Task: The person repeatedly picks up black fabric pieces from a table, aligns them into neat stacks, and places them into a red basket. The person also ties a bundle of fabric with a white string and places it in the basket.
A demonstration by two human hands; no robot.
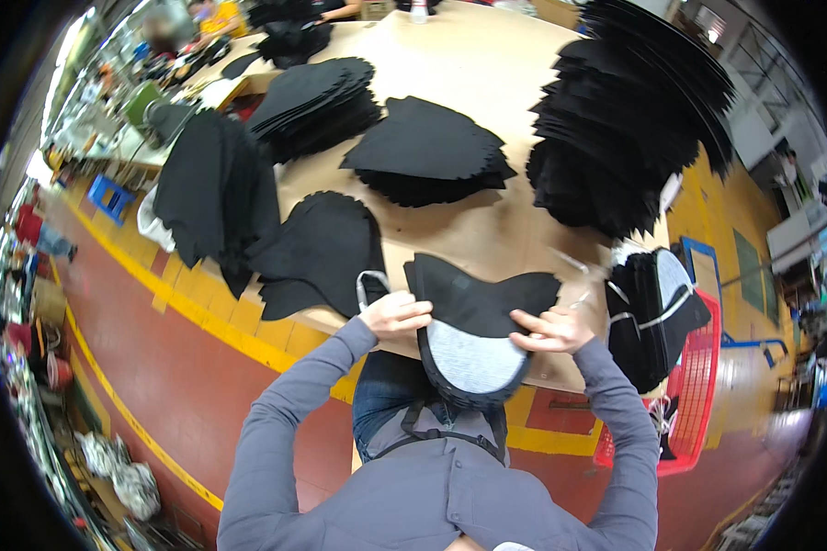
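At the table's near edge, in front of my body, is a stack of cut fabric pieces (473,298), black on top with a rounded light grey panel (473,356) at its near end. My left hand (397,315) is closed on the stack's left edge. A white strip (366,286) loops up beside that hand, its lower end hidden. On the opposite edge my right hand (556,329) grips the stack, with some fingers stretched over the grey panel. Beyond my right hand, a blurred white strip (574,264) lies over the table.
Black fabric piles (432,147) stand about the tan table (469,55), the tallest pile (620,119) at far right. A tied bundle (648,317) rests at the right edge, by a red basket (698,404). Another pile (326,248) overhangs the table's left edge.
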